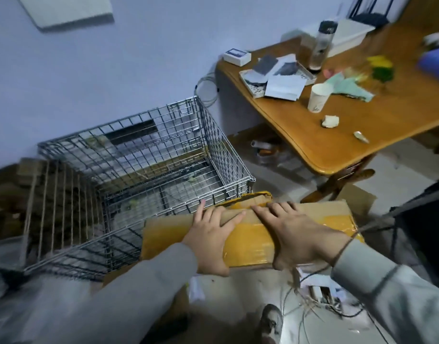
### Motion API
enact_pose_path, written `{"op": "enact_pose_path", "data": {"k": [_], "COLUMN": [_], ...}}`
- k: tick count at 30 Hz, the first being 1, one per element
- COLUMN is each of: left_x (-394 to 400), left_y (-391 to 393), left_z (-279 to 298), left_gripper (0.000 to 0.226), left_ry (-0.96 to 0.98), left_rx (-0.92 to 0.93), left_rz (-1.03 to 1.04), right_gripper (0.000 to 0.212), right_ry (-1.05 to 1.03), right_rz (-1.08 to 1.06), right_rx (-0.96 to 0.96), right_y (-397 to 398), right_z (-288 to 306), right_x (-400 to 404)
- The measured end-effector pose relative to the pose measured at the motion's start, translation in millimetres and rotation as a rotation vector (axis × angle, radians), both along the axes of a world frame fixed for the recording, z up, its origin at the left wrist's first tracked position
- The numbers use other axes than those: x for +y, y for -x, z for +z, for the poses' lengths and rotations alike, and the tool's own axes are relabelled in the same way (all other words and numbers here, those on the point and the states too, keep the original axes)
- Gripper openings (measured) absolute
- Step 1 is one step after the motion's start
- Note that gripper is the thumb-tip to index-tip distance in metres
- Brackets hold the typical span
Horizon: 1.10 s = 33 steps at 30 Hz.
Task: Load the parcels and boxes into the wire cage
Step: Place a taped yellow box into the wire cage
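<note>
A wire cage (pixel 149 175) with an open top stands on the floor at centre left, its bottom holding only scraps. Right in front of it sits a brown cardboard box (pixel 322 219) wrapped in yellow tape, its far edge against the cage's near corner. My left hand (pixel 211 237) lies flat on the box top with fingers spread toward the cage. My right hand (pixel 298 234) presses flat beside it, fingers straight, thumb hanging over the near edge. A cord bracelet circles my right wrist.
A wooden table (pixel 362 135) at the right carries a paper cup (pixel 317 98), a bottle, papers and small boxes. More cardboard (pixel 355 197) lies behind the box. A dark chair (pixel 424 219) stands at far right. Cables and papers litter the floor near me.
</note>
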<state>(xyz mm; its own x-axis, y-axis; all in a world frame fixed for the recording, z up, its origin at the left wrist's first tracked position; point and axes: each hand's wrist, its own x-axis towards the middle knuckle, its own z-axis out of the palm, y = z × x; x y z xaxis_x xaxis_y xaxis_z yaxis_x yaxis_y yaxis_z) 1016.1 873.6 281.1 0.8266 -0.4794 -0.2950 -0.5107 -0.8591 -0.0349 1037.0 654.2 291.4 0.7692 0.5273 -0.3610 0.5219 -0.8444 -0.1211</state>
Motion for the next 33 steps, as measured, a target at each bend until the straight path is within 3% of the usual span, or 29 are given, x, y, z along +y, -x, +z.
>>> {"op": "enact_pose_path", "data": {"k": [5, 13, 18, 23, 33], "left_x": [7.9, 32.4, 56.5, 81.8, 124.6], "left_y": [20.5, 48.7, 46.9, 35.7, -47.7], "left_z": [73.9, 205.8, 272.2, 306.0, 317.5], "left_gripper": [0.124, 0.113, 0.111, 0.113, 0.111], "left_ry": [0.009, 0.078, 0.084, 0.061, 0.043], "left_rx": [-0.002, -0.168, -0.333, -0.425, -0.408], "left_rz": [-0.013, -0.033, -0.031, 0.047, 0.302], "right_gripper": [0.134, 0.128, 0.123, 0.124, 0.112], "right_ry": [-0.017, -0.02, -0.031, -0.055, -0.223], "right_rz": [-0.029, -0.029, -0.027, 0.027, 0.069], "right_rx": [-0.006, -0.051, -0.197, -0.323, -0.263], "right_y": [25.8, 50.5, 53.5, 29.4, -86.8], "right_z": [65.3, 209.7, 281.5, 316.8, 318.6], "right_x": [7.1, 24.5, 47.8, 75.0, 128.0]}}
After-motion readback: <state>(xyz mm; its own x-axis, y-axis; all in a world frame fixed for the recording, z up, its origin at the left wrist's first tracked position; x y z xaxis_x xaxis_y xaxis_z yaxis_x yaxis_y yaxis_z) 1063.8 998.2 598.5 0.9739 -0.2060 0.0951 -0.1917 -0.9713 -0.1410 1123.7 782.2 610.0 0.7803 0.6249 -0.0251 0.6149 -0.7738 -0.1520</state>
